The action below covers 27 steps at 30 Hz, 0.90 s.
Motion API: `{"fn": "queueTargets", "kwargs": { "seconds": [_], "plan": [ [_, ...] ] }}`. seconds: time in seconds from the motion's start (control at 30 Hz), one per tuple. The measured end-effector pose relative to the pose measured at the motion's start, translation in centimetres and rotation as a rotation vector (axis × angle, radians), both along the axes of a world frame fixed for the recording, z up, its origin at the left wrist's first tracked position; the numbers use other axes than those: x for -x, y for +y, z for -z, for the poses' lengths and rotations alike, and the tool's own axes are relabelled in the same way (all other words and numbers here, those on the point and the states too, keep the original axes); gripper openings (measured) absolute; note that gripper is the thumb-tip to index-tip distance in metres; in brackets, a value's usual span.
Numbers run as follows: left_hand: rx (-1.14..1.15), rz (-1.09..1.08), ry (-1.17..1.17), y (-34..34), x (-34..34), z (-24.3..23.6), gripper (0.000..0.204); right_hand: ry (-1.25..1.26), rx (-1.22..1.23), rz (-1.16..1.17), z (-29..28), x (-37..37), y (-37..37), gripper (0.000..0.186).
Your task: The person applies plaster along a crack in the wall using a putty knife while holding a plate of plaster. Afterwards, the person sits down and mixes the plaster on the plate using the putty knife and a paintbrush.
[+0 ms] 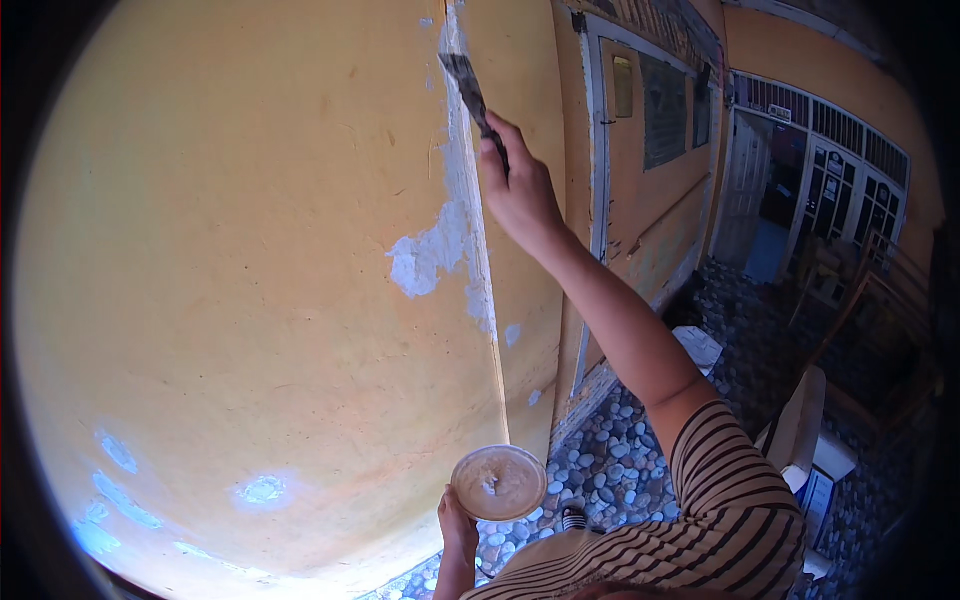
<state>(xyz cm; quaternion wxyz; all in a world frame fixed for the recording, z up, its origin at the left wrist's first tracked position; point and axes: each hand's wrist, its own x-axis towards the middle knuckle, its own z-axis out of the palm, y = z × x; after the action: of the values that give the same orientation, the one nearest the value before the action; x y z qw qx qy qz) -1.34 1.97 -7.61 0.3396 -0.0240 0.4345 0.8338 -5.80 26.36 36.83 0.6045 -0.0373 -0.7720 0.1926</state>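
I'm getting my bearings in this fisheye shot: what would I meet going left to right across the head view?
Small pale wall patch, left hand, right hand, dark windowpane, white door, black-and-white double doors.

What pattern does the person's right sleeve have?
The right sleeve has dark stripes on tan; the head view shows it best.

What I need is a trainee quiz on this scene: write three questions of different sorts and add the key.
1. Multiple choice: the right grip holds: A) a hammer; B) a scraper; C) a paint roller.
2. True or false: the left grip holds a round dish.
3. Short answer: what color is the wall around its pale patches?

Key: 1. B; 2. true; 3. yellowish orange.
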Motion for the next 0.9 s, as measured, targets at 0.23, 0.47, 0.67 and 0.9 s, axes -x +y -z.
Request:
{"fn": "queueTargets", "kwargs": {
  "seconds": [0.23,0.47,0.67,0.9],
  "plan": [
    [-0.038,-0.015,-0.014,0.7,-0.3,-0.7,0.044,0.033,-0.085,0.034,-8.4,3.3,1.3,0.043],
    [-0.033,-0.045,-0.033,-0.3,0.0,-0.2,0.043,-0.052,-0.062,0.184,-4.0,4.9,2.3,0.043],
    [-0.018,-0.029,-0.036,-0.4,0.0,-0.1,0.044,-0.156,-0.098,0.233,2.5,2.5,2.2,0.043],
    [-0.047,0.01,-0.016,0.3,0.4,0.8,0.044,-0.247,-0.084,0.189,5.9,-1.4,1.3,0.039]
  ]
}}
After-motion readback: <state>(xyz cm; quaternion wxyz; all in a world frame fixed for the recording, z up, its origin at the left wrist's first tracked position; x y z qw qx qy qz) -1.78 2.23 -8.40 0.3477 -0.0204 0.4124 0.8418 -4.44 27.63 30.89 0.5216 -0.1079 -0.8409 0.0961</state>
